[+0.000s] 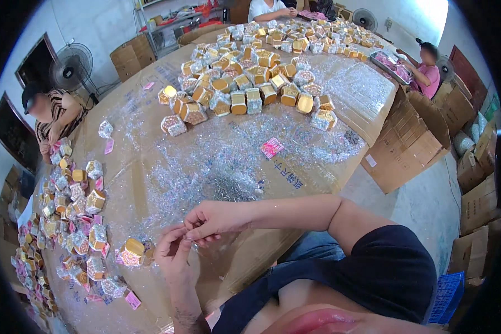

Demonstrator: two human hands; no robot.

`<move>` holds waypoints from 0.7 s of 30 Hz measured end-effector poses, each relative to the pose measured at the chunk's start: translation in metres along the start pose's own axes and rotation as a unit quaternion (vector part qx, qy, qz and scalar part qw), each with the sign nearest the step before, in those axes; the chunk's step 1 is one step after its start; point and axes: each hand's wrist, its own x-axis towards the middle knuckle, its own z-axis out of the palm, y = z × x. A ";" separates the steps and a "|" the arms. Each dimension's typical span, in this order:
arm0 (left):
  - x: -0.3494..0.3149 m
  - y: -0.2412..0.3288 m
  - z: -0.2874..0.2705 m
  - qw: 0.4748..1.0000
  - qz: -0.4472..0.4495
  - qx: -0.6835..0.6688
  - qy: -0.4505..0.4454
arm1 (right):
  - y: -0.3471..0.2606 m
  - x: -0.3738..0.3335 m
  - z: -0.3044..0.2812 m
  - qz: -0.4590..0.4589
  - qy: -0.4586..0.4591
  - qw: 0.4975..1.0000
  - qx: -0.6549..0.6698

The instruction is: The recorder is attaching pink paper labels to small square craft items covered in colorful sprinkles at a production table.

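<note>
Brown cardboard [131, 186] backs 2 bare hands meeting at the fingertips, the left hand [177, 253] coming up from below and the right hand [217, 218] crossing from the person's right, its forearm laid across the near side of the table. Thumbs and fingers are closed to a fine pinch, a grip suited to something small, though whether anything lies between them cannot be told. Just beside the left hand sits 1 house [132, 253], its gold base turned up, probably set there for easy reach. Farther left, a crowd of houses [80, 242] lies jumbled with pink cards, apparently loose enough to pick from singly. Silver tinsel [200, 153] litters the middle, perhaps shed by the glittery goods, with 1 pink card [271, 148] lying on it. Beyond, a big heap [253, 72] is massed toward the far side, within range of several seats. 3 other people sit around the table, 1 of them at a tray [388, 72]; a carton [401, 150] stands open by the table's right edge, handy to it.
</note>
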 end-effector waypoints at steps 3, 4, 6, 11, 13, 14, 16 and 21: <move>0.003 -0.006 -0.011 0.994 -0.043 -0.099 -0.023 | -0.007 0.005 0.002 0.006 -0.011 1.000 -0.022; 0.003 -0.008 -0.013 0.994 -0.040 -0.099 -0.024 | -0.008 0.007 0.002 0.008 -0.021 0.999 -0.030; 0.002 -0.010 -0.018 0.980 -0.079 -0.180 -0.018 | -0.006 0.010 0.003 0.001 -0.032 0.999 -0.018; 0.000 -0.011 -0.022 0.981 -0.087 -0.170 -0.025 | -0.006 0.008 0.007 0.009 -0.039 0.999 -0.008; 0.001 -0.005 -0.013 0.986 -0.081 -0.143 -0.013 | -0.003 0.006 0.008 0.024 0.011 1.000 0.003; 0.001 -0.003 -0.007 0.992 -0.062 -0.111 -0.012 | -0.002 0.004 0.008 0.026 0.010 1.000 0.003; 0.001 0.004 0.002 0.996 -0.043 -0.079 -0.006 | -0.001 0.001 0.010 0.026 0.069 0.997 0.006; -0.001 0.011 0.008 1.000 -0.017 -0.007 0.009 | -0.003 0.000 0.019 0.019 0.089 0.996 0.006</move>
